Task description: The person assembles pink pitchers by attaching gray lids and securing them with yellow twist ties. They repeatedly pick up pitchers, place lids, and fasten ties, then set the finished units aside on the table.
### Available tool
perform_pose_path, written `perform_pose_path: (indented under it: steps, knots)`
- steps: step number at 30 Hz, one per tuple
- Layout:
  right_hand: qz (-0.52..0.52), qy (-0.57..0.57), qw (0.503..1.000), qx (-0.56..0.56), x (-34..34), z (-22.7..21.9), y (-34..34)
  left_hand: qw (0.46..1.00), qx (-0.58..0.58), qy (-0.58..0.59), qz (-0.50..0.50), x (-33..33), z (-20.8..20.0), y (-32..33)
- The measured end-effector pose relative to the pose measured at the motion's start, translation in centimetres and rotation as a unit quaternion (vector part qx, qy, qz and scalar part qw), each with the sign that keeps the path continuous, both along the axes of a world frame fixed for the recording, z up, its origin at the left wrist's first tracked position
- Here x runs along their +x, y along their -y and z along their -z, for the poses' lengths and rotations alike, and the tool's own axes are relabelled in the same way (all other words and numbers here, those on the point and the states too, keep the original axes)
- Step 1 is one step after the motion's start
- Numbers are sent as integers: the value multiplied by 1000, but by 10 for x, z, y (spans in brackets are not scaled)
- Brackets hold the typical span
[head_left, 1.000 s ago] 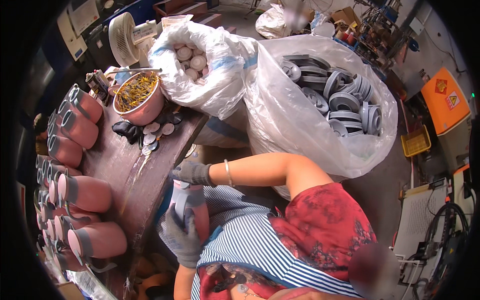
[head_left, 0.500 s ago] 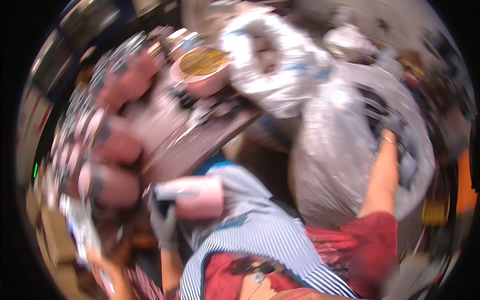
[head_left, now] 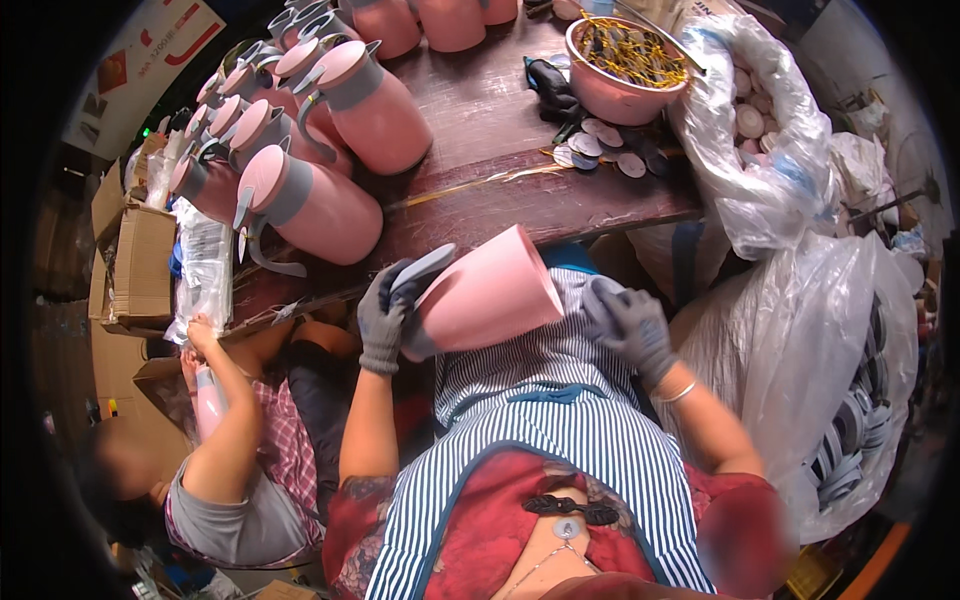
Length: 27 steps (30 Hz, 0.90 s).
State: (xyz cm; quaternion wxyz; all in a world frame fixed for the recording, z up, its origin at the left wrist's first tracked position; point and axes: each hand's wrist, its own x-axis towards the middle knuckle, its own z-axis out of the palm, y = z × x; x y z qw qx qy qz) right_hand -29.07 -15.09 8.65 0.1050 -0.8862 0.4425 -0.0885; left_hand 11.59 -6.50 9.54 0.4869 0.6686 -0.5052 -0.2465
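- Right hand (head_left: 634, 330) has moved from the bag (head_left: 745, 325), now grasping a disc (head_left: 602, 302) near the jug (head_left: 482, 296).
- Left hand (head_left: 383, 322) grips the handle (head_left: 430, 264), so the base (head_left: 540, 272) faces right.

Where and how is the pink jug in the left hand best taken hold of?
Probably by its grey handle, from the left: it stands off the upper side of the jug, slim enough to wrap, leaving the wide end at the right free. The left hand has its fingers there; the right hand holds a grey part.
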Motion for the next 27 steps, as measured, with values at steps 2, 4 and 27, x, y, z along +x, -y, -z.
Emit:
perform_pose_path:
  steps: [2, 4, 27]
  knots:
    - [17, 69, 990, -124, 17, 38, -24, 996, 17, -54, -65, 3, 7, -24]
    - [91, 93, 986, -100, 28, 51, -28, 992, 7, -112, -61, -8, -11, -34]
    - [-128, 437, 848, 271, 49, -116, 18, 965, -196, 167, -47, -55, -103, -17]
